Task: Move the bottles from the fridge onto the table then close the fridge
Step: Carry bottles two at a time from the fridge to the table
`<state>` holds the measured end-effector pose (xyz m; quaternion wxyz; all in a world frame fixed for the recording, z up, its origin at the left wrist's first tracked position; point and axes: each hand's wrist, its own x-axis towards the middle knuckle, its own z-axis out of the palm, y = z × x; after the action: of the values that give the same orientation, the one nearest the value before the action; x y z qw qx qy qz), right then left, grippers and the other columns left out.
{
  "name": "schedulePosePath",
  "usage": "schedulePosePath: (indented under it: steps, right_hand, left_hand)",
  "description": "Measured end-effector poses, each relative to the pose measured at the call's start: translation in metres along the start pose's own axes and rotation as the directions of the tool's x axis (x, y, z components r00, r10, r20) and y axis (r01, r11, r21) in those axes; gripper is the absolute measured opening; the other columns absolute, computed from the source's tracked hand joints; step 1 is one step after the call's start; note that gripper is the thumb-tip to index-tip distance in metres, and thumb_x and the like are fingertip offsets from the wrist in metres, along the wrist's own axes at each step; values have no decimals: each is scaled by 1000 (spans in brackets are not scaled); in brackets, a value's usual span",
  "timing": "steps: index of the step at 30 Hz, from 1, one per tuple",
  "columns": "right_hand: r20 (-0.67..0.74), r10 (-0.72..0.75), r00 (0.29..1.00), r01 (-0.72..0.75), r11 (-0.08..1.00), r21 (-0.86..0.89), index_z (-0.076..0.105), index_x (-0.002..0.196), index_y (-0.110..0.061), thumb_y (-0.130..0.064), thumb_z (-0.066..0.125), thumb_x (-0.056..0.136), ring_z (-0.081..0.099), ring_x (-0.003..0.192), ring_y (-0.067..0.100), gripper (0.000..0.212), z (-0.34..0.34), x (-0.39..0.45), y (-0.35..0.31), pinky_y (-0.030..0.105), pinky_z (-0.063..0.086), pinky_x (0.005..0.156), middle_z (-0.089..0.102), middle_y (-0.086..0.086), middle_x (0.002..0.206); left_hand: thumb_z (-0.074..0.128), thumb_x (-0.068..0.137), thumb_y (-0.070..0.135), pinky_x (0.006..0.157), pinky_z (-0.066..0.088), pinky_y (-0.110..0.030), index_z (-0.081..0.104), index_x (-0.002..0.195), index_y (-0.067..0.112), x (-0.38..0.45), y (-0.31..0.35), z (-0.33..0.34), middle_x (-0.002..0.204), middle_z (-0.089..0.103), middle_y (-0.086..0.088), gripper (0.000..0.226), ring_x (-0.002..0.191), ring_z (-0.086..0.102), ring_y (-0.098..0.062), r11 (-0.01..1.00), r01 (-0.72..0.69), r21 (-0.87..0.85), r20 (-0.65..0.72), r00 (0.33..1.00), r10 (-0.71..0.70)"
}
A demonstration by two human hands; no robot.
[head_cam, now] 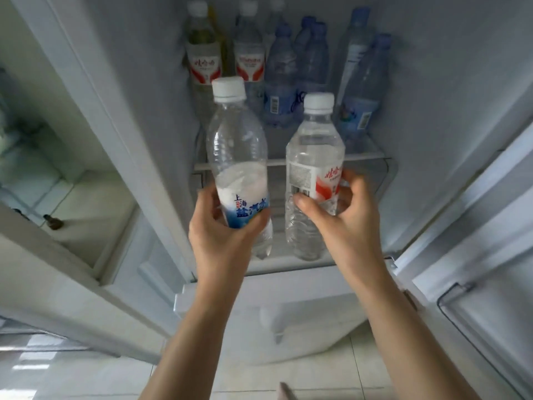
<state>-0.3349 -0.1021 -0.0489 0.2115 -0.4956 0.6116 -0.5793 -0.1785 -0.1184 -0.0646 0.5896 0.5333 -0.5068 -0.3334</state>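
My left hand (222,229) grips a clear bottle with a blue label and white cap (236,145), held upright in front of the open fridge. My right hand (343,215) grips a second clear bottle with a red and white label (314,157), also upright. Behind them, several more bottles stand on the glass fridge shelf (277,164): two with red labels (203,57) at the back left and several blue-tinted ones (281,82) to the right. The table is out of view.
The left fridge door (72,197) stands open with its shelves showing. The right fridge door (476,241) is open too. A white drawer front (302,319) sits below the shelf. Pale floor tiles (317,376) lie underneath.
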Motion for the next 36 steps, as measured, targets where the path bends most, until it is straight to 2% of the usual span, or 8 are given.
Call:
schedulePosePath:
  steps: [3, 9, 14, 20, 25, 29, 33, 36]
  right_hand:
    - [-33, 54, 998, -55, 998, -28, 54, 114, -18, -31, 85, 67, 64, 88, -5, 58, 2, -39, 4, 11, 50, 76, 66, -16, 99]
    - [-86, 245, 966, -251, 967, -55, 55, 117, -17, -34, 83, 68, 66, 93, 3, 59, 9, -138, 15, 33, 58, 83, 69, -8, 102]
    - [-162, 426, 890, -433, 901, -13, 53, 120, -19, -33, 84, 67, 67, 100, 8, 64, 3, -220, 23, 39, 58, 87, 68, -5, 112]
    - [-346, 523, 779, -576, 815, -65, 51, 121, -20, -38, 84, 64, 65, 103, 9, 68, -30, -304, 21, 38, 57, 89, 64, -7, 118]
    - [-476, 577, 664, -667, 744, -27, 50, 122, -21, -42, 83, 64, 65, 107, 16, 70, -84, -379, 22, 41, 55, 92, 64, -2, 123]
    - [-543, 625, 561, -718, 694, 56, 50, 122, -20, -45, 81, 59, 65, 105, 14, 75, -128, -446, 20, 37, 54, 93, 65, -3, 120]
    - [-621, 635, 460, -722, 674, 154, 51, 120, -20, -49, 80, 53, 67, 103, 15, 78, -178, -518, 15, 42, 55, 92, 68, -2, 115]
    - [-654, 645, 396, -717, 662, 219, 51, 119, -21, -47, 81, 52, 67, 101, 14, 78, -217, -568, 11, 42, 55, 91, 68, -4, 112]
  left_hand:
    - [89, 61, 13, 60, 50, -12, 59, 104, 18, -20, -14, -23, 88, 67, 11, 52, 76, 65, 0, 999, 8, 41, 64, 998, -10]
    - [89, 63, 21, 64, 53, -14, 58, 110, 26, -66, -48, -79, 91, 67, 17, 57, 82, 65, 2, 989, 69, 131, 268, 958, -102]
    - [89, 65, 17, 62, 51, -9, 56, 114, 26, -115, -67, -106, 92, 64, 20, 60, 82, 63, 6, 977, 115, 177, 406, 896, -179]
    - [87, 66, 18, 61, 49, -6, 48, 115, 25, -180, -81, -119, 96, 57, 25, 63, 81, 60, 15, 973, 63, 222, 572, 800, -182]
    - [88, 64, 22, 62, 52, -10, 48, 117, 25, -249, -80, -107, 91, 57, 23, 66, 78, 60, 12, 963, 20, 267, 719, 662, -213]
    - [88, 64, 19, 58, 46, -1, 46, 114, 27, -317, -68, -95, 92, 53, 29, 66, 78, 57, 21, 966, -46, 254, 812, 553, -187]
    - [88, 64, 23, 70, 55, -11, 49, 119, 28, -400, -59, -88, 101, 60, 22, 68, 89, 62, 4, 966, -30, 256, 865, 453, -215]
    - [88, 63, 25, 68, 52, -7, 49, 119, 30, -463, -51, -85, 103, 58, 25, 69, 90, 61, 7, 970, -30, 243, 902, 376, -214]
